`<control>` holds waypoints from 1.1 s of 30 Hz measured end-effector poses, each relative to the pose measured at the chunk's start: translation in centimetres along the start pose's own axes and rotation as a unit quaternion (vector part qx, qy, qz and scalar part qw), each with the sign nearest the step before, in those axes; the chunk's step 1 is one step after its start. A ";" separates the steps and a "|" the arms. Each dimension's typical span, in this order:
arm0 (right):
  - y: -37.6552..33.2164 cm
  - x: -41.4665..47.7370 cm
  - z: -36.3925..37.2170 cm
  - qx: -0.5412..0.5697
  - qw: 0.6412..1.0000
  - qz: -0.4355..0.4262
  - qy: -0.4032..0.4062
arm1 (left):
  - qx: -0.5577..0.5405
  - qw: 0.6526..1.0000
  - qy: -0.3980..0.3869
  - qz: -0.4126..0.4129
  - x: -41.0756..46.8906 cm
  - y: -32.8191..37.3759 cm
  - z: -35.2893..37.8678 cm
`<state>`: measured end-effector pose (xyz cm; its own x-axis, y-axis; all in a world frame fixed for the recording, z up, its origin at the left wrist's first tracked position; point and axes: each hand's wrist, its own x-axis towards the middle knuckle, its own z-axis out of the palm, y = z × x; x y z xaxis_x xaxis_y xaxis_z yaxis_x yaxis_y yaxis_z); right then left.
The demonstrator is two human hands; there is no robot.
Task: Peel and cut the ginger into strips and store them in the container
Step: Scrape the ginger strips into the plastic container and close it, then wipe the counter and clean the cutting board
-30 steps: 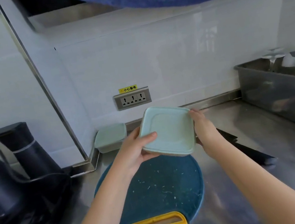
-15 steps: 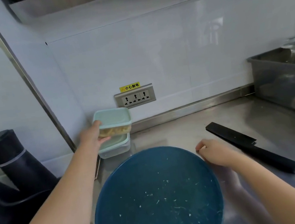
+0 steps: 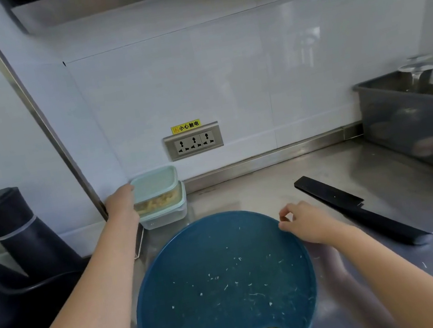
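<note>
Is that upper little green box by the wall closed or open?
Closed: the upper container has its pale green lid seated flat on top, yellowish strips showing through its clear wall.

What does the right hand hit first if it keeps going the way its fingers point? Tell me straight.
Probably nothing close: the right hand points up-left, over the rim of the round blue cutting board and bare steel counter, toward the stacked lidded mint-green plastic containers. Depth is unclear.
</note>
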<state>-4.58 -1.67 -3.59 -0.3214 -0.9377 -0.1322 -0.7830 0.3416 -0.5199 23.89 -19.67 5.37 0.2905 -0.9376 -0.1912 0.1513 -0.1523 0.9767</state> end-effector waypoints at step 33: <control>0.7 -14.5 -1.1 0.182 0.966 0.166 0.075 | 0.096 0.968 -0.181 -0.144 -16.4 -6.8 -9.9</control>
<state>-1.09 12.26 -1.08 -0.6172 -0.7514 -0.2336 -0.3929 0.5515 -0.7358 27.43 -0.12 0.93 -0.0938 -0.8903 -0.4456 -0.0110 -0.4466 0.8947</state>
